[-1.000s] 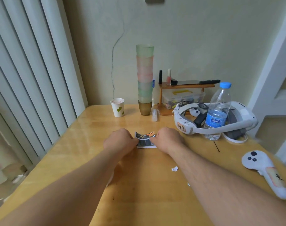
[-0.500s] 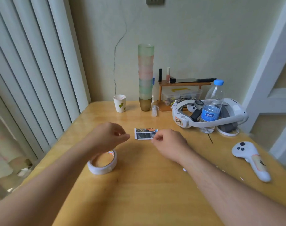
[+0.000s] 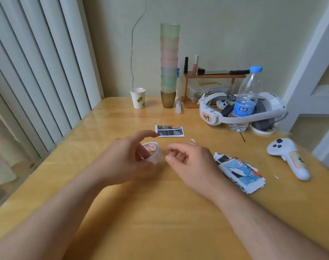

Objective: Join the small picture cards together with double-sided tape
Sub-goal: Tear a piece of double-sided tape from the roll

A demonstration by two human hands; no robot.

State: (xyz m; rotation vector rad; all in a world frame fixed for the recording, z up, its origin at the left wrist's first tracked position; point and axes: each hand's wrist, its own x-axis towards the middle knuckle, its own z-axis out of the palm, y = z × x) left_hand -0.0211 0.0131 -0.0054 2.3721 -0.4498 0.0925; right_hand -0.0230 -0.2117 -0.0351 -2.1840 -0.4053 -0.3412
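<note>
Head view looked down on a wooden table (image 3: 160, 212). Toward the far edge at the left stood a paper cup (image 3: 138, 97), then a tall stack of plastic cups (image 3: 169, 64). Nearer the middle, the left hand (image 3: 129, 158) gripped the roll of double-sided tape (image 3: 152, 152), fingers curled round it and the index finger stretched out toward the joined picture cards (image 3: 169, 130), which lay flat on the table just beyond both hands. The right hand (image 3: 192, 163) sat just beside the roll, its thumb and fingers curled in close together at the roll's edge; whether they pinched a tape end I could not tell. To its right a loose pile of picture cards (image 3: 240, 171) rested on the table. Farther back stood a water bottle (image 3: 247, 98) inside the band of a white headset (image 3: 242, 111), and near the right edge lay a white controller (image 3: 289, 157).
</note>
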